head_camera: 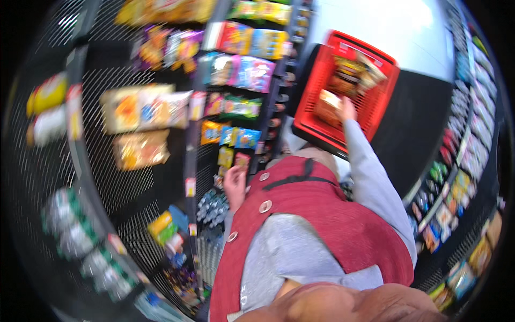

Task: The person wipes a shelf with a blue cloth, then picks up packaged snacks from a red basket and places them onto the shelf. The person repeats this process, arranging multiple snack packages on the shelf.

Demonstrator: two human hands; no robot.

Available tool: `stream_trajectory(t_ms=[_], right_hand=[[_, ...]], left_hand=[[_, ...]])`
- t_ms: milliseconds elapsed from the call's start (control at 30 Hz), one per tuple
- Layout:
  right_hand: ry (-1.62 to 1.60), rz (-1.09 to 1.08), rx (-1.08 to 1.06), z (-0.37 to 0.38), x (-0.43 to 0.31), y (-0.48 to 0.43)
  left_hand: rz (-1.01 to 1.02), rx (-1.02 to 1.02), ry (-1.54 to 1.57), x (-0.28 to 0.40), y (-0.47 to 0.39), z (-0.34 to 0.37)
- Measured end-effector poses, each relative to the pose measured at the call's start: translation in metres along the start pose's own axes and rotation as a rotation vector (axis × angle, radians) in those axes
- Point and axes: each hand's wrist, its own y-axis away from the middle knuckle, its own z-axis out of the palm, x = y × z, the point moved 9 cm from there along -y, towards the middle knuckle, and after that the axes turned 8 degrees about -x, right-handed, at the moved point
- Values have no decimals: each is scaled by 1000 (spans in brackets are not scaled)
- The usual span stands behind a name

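Note:
My right hand point(347, 109) reaches into a red plastic shopping basket point(380, 116) and grips the edge of a packet with a brown and white wrapper point(330, 105). Beyond it in the basket lie a dark brown and yellow snack bag point(346, 74) and a beige packet point(370, 74). My left hand point(235, 182) is raised beside the shelf, fingers loosely curled, near a small red packet point(242, 159). Blur hides whether its fingertips touch that packet.
Shelves with bagged snacks point(253, 74) and larger beige packets point(139, 108) stand on the left. Green-capped clear containers point(70, 221) fill a low left shelf. Another stocked shelf point(462, 177) curves along the right. Dark and pale flooring point(414, 100) surrounds the basket.

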Motion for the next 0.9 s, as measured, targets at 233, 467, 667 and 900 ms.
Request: stream_trajectory(t_ms=[233,467,667,900], right_hand=[[-460,-265,228,-61,-83,62],[-844,-762,-269,-130,-279,159],[-1089,-874,-727,-79,-446,264],[-758,-1112,-734,1,-531,336]], left_hand=[[105,28,38,26,-31,-13],[386,-30,-41,85,-45,-10],[565,-136,371,98,-39,-25],[560,218,737,72,-18,-120]])
